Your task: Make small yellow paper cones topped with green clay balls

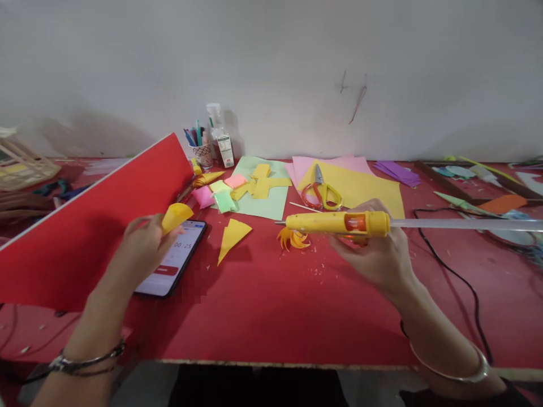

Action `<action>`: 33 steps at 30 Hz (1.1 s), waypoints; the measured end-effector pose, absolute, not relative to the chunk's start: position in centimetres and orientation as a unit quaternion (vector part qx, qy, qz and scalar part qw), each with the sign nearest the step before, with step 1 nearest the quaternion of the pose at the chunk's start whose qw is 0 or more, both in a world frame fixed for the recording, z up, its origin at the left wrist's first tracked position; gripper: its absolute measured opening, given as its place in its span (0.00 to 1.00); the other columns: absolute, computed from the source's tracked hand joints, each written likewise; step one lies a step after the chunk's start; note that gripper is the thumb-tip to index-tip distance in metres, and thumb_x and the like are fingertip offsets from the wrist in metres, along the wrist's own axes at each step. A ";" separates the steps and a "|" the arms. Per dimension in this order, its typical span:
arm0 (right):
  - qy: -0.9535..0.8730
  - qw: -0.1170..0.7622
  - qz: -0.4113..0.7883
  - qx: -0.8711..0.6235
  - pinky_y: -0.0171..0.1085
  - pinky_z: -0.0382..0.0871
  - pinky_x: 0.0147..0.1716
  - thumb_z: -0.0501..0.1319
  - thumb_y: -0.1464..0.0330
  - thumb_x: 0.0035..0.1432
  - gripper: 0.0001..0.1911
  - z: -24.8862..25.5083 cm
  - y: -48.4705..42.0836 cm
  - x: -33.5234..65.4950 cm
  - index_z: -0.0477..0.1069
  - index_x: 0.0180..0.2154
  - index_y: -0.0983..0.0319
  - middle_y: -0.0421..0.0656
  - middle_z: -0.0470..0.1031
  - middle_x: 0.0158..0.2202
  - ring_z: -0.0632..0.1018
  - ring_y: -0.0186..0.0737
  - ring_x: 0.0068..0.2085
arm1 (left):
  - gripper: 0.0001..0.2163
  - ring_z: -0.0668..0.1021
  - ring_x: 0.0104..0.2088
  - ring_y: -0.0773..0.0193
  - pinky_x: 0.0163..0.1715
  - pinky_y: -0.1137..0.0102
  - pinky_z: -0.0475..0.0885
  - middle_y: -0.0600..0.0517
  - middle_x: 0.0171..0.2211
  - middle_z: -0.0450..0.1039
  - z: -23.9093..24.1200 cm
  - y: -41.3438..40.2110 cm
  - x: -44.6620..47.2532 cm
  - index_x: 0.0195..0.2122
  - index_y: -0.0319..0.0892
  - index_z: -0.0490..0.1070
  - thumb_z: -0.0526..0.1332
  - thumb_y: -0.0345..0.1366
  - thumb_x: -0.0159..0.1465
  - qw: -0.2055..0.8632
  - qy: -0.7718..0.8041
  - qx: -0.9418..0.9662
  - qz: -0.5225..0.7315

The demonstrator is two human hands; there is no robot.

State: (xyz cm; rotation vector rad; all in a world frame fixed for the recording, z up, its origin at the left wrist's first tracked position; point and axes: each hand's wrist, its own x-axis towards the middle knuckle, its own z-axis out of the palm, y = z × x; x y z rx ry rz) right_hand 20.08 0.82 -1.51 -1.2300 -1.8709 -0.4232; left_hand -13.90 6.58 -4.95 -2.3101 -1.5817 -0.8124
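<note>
On the red worktop's [271, 322] near side, the left hand's [144, 244] fingers pinch a curved yellow paper piece [177, 216], which rises above the fingertips. The right hand's [384, 263] fingers clasp a yellow plastic glue gun [318, 223], partly hiding them. Between the hands lies pointed yellow paper [234, 237]; farther back are red-and-yellow-handled metal scissors [330, 199].

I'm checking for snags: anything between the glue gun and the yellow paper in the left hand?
Nothing visible stands between the glue gun and the yellow paper in the left hand; yellow cutouts lie below on the table.
</note>
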 end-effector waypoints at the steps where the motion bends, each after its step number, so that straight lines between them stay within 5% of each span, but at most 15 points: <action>1: -0.745 0.418 -0.162 -0.494 0.33 0.64 0.16 0.59 0.69 0.47 0.07 -1.5 0.8 20.1 0.61 0.28 0.60 0.39 0.62 0.25 0.70 0.35 0.24 | 0.12 0.70 0.19 0.61 0.25 0.64 0.66 0.54 0.17 0.65 -4.7 6.5 -13.4 0.24 0.46 0.63 0.45 0.41 0.59 0.109 -0.526 -0.794 -0.284; 4: -0.750 0.405 -0.146 -0.502 0.33 0.63 0.15 0.59 0.71 0.47 0.07 -1.4 0.8 20.1 0.61 0.28 0.60 0.40 0.62 0.26 0.70 0.35 0.23 | 0.10 0.70 0.17 0.63 0.15 0.70 0.61 0.54 0.17 0.65 -4.0 6.2 -11.2 0.23 0.45 0.62 0.48 0.39 0.59 0.076 -0.466 -0.812 -0.342; 12: -0.731 0.426 -0.171 -0.505 0.32 0.63 0.14 0.60 0.70 0.46 0.08 -1.3 1.0 20.3 0.59 0.27 0.58 0.37 0.62 0.24 0.68 0.32 0.21 | 0.05 0.67 0.23 0.68 0.22 0.72 0.64 0.56 0.22 0.61 -4.7 7.7 -4.5 0.26 0.44 0.56 0.54 0.31 0.56 0.010 -0.318 -0.787 -0.529; 19: -0.726 0.481 -0.124 -0.476 0.36 0.66 0.22 0.61 0.73 0.44 0.12 -1.2 0.5 20.1 0.57 0.27 0.57 0.38 0.61 0.24 0.68 0.37 0.27 | 0.10 0.63 0.22 0.71 0.23 0.73 0.62 0.59 0.22 0.55 -6.3 7.4 -3.5 0.24 0.44 0.52 0.56 0.29 0.55 -0.065 -0.338 -0.748 -0.567; 33: -0.761 0.443 -0.090 -0.465 0.35 0.61 0.19 0.59 0.68 0.46 0.10 -1.7 0.1 18.7 0.56 0.26 0.58 0.37 0.59 0.23 0.64 0.35 0.24 | 0.09 0.65 0.26 0.66 0.26 0.68 0.64 0.56 0.25 0.58 -7.5 7.3 -3.0 0.29 0.46 0.51 0.54 0.31 0.58 -0.007 -0.321 -0.780 -0.537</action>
